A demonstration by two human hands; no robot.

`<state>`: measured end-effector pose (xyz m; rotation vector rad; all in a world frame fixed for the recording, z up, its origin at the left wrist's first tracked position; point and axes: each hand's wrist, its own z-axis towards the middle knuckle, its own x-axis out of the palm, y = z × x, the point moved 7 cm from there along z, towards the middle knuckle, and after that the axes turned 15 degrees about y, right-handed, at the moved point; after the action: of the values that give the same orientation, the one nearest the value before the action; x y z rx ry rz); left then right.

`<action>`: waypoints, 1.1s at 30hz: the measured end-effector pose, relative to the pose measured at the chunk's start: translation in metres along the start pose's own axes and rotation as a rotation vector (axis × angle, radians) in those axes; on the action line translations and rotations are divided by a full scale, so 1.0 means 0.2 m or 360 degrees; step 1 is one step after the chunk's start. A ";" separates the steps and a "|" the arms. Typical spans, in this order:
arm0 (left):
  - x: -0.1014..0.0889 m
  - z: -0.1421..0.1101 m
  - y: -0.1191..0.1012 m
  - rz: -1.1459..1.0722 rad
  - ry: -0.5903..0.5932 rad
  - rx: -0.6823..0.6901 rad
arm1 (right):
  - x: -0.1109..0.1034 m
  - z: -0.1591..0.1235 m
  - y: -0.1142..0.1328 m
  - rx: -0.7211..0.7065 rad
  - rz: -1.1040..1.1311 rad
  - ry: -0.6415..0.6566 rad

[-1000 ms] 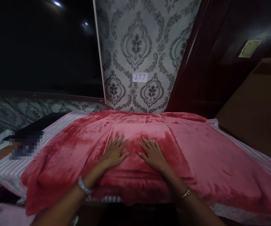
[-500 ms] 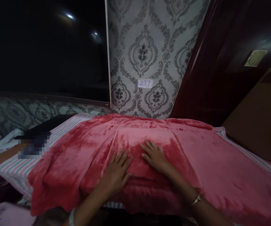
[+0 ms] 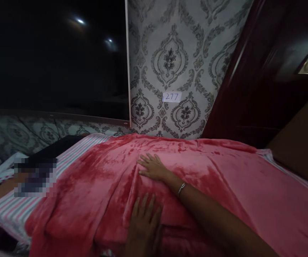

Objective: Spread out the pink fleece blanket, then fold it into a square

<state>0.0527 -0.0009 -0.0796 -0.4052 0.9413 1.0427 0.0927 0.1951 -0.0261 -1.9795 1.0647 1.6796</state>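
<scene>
A plush red blanket (image 3: 89,185) lies spread over a surface, with a folded, raised panel in its middle. My right hand (image 3: 152,167) rests flat near the panel's far left corner, fingers spread, a silver bangle on the wrist. Closer to me, my left hand (image 3: 145,217) lies on the panel's near left part with its fingers stretched forward. Both palms touch the plush and neither hand grips anything. Beneath the blanket, a striped cloth (image 3: 73,157) shows at the left and along the far right edge.
Behind the blanket is a patterned wall with a paper label (image 3: 171,96) reading 277. A large dark screen (image 3: 54,60) hangs at the left. To the right stand a dark red glossy panel (image 3: 239,100) and a brown board (image 3: 301,139). A blurred patch covers something at the left.
My right hand has slid left and away from me to the panel's corner. My left hand now sits nearer to me. The view has shifted slightly left.
</scene>
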 end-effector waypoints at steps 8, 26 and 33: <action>0.08 -0.03 0.01 0.0047 -0.0070 0.0099 | -0.07 0.22 -0.14 0.0255 0.0215 0.0074; -0.07 0.02 0.03 -0.0006 0.0004 0.0092 | -0.21 -0.09 -0.03 0.0079 0.0125 -0.0179; -0.16 0.18 -0.13 -0.0129 0.0004 0.0082 | -0.06 -0.47 -0.15 0.0146 0.0068 -0.0075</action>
<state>0.0851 -0.0064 -0.0371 -0.3989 0.9448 0.9427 0.1790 0.1560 0.0017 -1.8640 1.1534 1.6595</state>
